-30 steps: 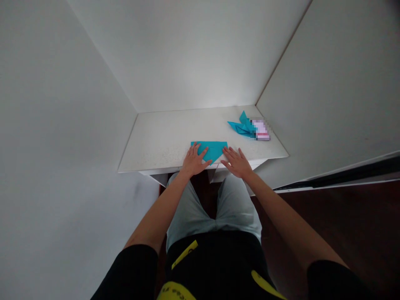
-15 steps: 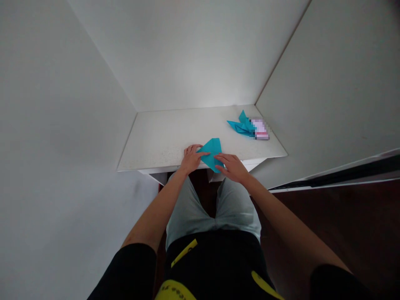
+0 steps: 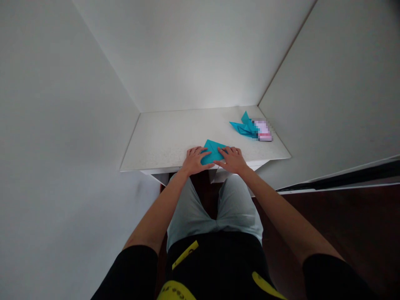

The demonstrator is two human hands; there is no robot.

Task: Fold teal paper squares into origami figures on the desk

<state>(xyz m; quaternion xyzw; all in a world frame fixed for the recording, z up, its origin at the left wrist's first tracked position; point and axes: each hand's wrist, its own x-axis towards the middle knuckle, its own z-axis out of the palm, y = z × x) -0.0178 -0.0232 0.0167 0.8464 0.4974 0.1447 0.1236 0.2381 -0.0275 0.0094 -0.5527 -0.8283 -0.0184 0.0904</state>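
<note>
A folded sheet of blue paper lies at the front edge of the white tabletop, with crease lines across its upper face. On its left end rests my left hand, the thumb along the paper's front edge and the forefinger on top. At the right end, my right hand grips the paper in a similar way, forefinger on top and thumb at the front edge. The other fingers of both hands are spread on the tabletop or paper. Parts of the paper's ends are covered by the fingers.
Farther back on the right of the white table lies a blue folded paper figure, touching a blurred pink and white item. White walls close in the table at the back and both sides. My legs are against its front.
The blue paper has been turned or refolded into a wider, lower shape along the table edge. My right hand has moved up slightly onto its right end; my left thumb has shifted toward the front edge.
</note>
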